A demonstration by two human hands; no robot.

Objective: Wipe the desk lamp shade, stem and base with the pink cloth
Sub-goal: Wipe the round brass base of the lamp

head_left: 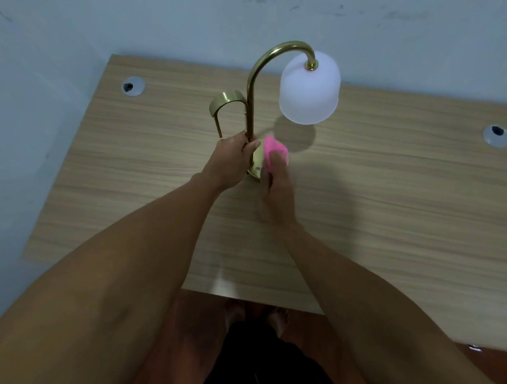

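Note:
A brass desk lamp stands upright near the middle of the wooden desk (pixel 391 191). Its curved stem (pixel 250 105) arches over to a frosted white shade (pixel 309 89) that hangs on the right. A smaller brass loop (pixel 223 101) branches off to the left. My left hand (pixel 233 160) grips the bottom of the stem just above the round brass base (pixel 257 162). My right hand (pixel 276 182) presses the bunched pink cloth (pixel 273 150) onto the base's right side, which hides most of the base. This hand looks blurred.
Two round grey cable grommets sit in the desk, one at the far left (pixel 133 86) and one at the right (pixel 496 135). A pale wall (pixel 238 15) runs right behind the desk. Below the near edge I see reddish floor and bare feet (pixel 276 315).

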